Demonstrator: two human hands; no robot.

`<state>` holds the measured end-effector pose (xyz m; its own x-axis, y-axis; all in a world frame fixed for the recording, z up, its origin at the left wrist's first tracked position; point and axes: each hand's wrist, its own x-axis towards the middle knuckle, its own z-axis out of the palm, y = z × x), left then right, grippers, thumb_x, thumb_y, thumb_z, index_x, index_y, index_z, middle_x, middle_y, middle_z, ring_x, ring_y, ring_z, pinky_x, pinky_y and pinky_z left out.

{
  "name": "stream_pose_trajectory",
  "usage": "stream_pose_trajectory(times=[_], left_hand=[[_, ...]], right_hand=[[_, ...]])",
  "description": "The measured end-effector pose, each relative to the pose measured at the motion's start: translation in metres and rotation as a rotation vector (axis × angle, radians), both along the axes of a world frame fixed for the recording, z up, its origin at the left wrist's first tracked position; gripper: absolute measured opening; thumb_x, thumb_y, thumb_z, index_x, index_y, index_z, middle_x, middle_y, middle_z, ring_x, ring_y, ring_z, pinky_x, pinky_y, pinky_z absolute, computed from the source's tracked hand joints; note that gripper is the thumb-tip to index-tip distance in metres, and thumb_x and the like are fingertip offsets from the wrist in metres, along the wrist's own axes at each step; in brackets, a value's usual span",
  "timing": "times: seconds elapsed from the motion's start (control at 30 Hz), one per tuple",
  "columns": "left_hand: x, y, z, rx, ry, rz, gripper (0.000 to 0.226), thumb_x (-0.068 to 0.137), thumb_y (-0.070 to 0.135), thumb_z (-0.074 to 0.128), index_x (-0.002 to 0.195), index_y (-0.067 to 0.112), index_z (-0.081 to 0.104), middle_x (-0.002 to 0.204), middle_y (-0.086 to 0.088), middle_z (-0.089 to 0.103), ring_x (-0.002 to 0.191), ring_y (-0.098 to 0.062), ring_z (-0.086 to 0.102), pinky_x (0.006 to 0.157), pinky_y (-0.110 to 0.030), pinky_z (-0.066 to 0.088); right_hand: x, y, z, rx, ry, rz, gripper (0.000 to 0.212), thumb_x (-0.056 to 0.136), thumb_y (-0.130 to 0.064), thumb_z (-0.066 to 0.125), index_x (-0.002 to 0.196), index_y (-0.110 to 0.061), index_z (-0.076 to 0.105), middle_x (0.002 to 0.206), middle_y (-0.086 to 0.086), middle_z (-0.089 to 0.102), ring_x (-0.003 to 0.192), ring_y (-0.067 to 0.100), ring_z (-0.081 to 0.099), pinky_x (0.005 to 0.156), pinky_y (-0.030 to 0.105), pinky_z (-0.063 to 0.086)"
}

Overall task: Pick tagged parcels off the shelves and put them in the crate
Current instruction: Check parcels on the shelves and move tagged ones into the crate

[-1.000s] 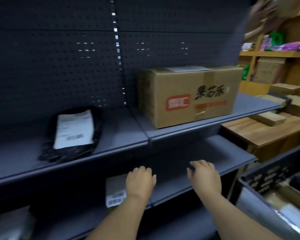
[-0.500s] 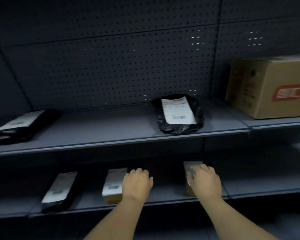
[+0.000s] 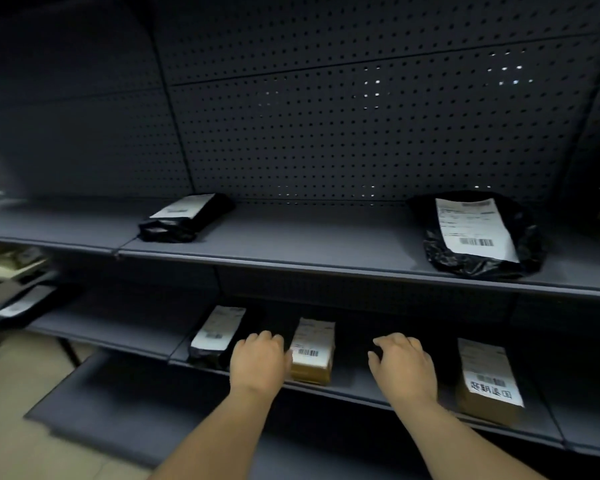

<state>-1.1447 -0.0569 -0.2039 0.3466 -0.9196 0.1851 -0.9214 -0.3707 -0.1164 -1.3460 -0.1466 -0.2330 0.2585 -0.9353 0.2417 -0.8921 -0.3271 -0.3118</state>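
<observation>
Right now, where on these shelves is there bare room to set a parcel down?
The upper shelf is bare between the black pouch and the black bag. The lower shelf is crowded: black packet, brown box, labelled box, with both hands in front of it.

Bagged parcel (image 3: 478, 233) lies above right of box (image 3: 312, 351).

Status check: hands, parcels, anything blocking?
Left hand and right hand open, empty, at the lower shelf. Brown parcel between them, untouched. Nothing blocking.
</observation>
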Motion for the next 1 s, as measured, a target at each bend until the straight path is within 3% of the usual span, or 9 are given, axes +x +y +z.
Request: stream_pose_trajectory(times=[0.57,0.77,1.0], left_hand=[[0.046,0.068,-0.009,-0.061,0.039,0.256,0.036,0.096,0.046,0.036,0.107,0.022,0.06,0.108,0.004,0.062,0.102,-0.017,0.056,0.08,-0.029,0.04],[0.088,0.088,-0.009,-0.081,0.046,0.281,0.036,0.096,0.046,0.036,0.11,0.022,0.06,0.109,0.004,0.062,0.102,-0.015,0.056,0.081,-0.029,0.04],[0.163,0.112,-0.006,-0.07,0.057,0.239,0.036,0.097,0.044,0.034,0.11,0.022,0.059,0.111,0.004,0.061,0.104,-0.016,0.055,0.083,-0.029,0.04]], right_hand=[[0.052,0.04,-0.009,-0.003,0.053,0.189,0.032,0.092,-0.039,0.049,0.121,-0.029,0.059,0.118,-0.008,0.059,0.109,0.013,0.05,0.089,0.028,0.042],[0.1,0.053,-0.006,0.006,0.059,0.208,0.032,0.092,-0.038,0.048,0.12,-0.03,0.061,0.117,-0.007,0.059,0.108,0.015,0.05,0.088,0.028,0.041],[0.174,0.084,-0.009,0.043,0.002,0.171,0.035,0.093,-0.039,0.047,0.126,-0.028,0.057,0.124,-0.007,0.058,0.117,0.015,0.048,0.096,0.029,0.039]])
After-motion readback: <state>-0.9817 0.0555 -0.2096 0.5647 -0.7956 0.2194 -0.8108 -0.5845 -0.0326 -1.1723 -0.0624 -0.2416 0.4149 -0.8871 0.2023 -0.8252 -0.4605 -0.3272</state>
